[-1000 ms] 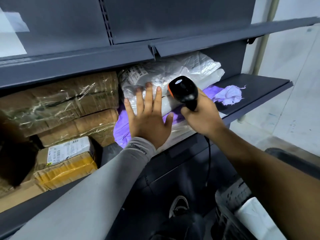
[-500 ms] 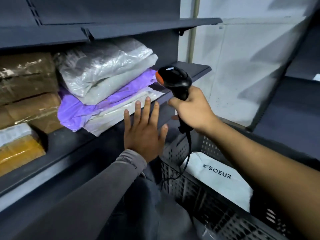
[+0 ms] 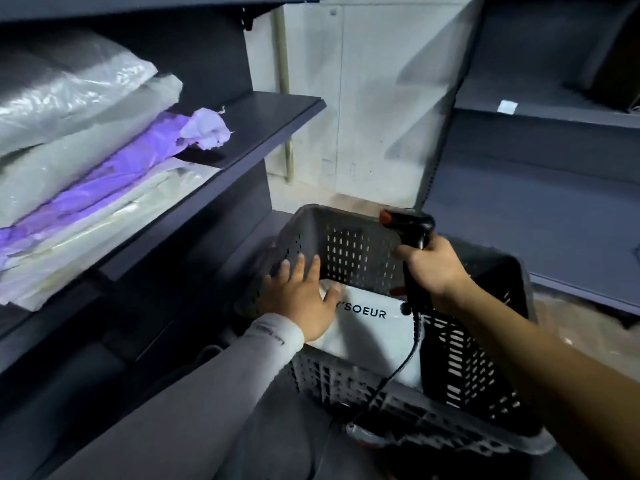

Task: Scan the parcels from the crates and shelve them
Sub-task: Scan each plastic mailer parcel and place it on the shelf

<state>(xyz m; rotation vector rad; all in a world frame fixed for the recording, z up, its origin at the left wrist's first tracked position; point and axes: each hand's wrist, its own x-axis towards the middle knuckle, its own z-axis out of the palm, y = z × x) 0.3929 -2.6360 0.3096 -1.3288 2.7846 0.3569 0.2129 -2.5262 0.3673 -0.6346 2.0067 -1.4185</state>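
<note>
The right hand (image 3: pixel 434 268) is clenched around the handle of a black barcode scanner (image 3: pixel 410 225), held above a dark perforated crate (image 3: pixel 474 344). The left hand (image 3: pixel 299 299) is released, fingers spread, over the crate's near-left corner. A white parcel (image 3: pixel 367 332) printed "SOEUR" is seen lying inside the crate. Clear and purple bagged parcels (image 3: pixel 86 161) are stacked on the shelf (image 3: pixel 263 123) at left.

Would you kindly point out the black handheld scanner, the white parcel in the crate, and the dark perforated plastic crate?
black handheld scanner (image 3: pixel 412 221): head view, on its head.
white parcel (image 3: pixel 370 336): head view, below its printed lettering.
dark perforated plastic crate (image 3: pixel 353 251): head view, far inner wall.
</note>
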